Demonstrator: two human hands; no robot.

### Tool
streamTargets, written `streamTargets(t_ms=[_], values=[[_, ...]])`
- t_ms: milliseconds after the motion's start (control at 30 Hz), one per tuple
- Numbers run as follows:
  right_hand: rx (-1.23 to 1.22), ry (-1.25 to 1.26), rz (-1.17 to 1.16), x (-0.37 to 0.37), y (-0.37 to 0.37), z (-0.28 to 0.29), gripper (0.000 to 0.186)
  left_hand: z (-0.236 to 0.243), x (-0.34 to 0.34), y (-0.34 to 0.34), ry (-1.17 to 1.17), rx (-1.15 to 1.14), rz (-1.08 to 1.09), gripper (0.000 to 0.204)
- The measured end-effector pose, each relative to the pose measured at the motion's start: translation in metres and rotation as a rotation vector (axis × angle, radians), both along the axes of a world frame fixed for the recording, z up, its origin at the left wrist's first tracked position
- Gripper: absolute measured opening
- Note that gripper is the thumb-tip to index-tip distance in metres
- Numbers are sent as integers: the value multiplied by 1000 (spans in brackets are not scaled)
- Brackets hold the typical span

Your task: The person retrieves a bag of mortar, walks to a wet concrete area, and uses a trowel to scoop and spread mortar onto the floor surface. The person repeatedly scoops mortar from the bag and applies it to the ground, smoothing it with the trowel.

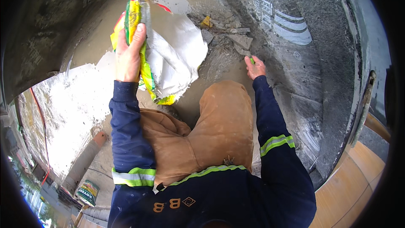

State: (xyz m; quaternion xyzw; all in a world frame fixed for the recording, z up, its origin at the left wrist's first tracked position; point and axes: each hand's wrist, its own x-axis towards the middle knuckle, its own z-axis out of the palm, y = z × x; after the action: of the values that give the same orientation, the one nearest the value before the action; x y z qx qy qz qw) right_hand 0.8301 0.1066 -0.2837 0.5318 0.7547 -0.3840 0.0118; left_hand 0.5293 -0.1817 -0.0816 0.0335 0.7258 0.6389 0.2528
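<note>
My left hand (pixel 128 55) is closed on a crumpled plastic sack (pixel 135 6), yellow, green and red, whose white inner side (pixel 175 50) spreads out to the right over the wet grey floor (pixel 198 0). My right hand (pixel 255 68) is closed round a small green object (pixel 252 60), probably a handle; the rest of it is hard to make out. Just beyond that hand lies grey rubble (pixel 239 40) with flat broken pieces and a small yellow scrap (pixel 206 21). My knee in tan trousers (pixel 223 114) is between my forearms.
A grey printed sheet surface (pixel 303 67) curves along the right, with a long dirty bar (pixel 363 109) and tan tiles (pixel 354 173) beyond. At lower left are a pipe (pixel 82 164), a red hose (pixel 41 118) and a green container (pixel 87 192). A dark printed surface (pixel 38 29) fills the upper left.
</note>
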Motion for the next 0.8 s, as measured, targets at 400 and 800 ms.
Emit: streamTargets(t_ms=[400,800], values=[[131,-7,505,-40,-12,215,49,9,15,13,118,-160,-48,69],[258,112,1205,-203,-158,228,30,39,39,-43,119,-329,68,91]])
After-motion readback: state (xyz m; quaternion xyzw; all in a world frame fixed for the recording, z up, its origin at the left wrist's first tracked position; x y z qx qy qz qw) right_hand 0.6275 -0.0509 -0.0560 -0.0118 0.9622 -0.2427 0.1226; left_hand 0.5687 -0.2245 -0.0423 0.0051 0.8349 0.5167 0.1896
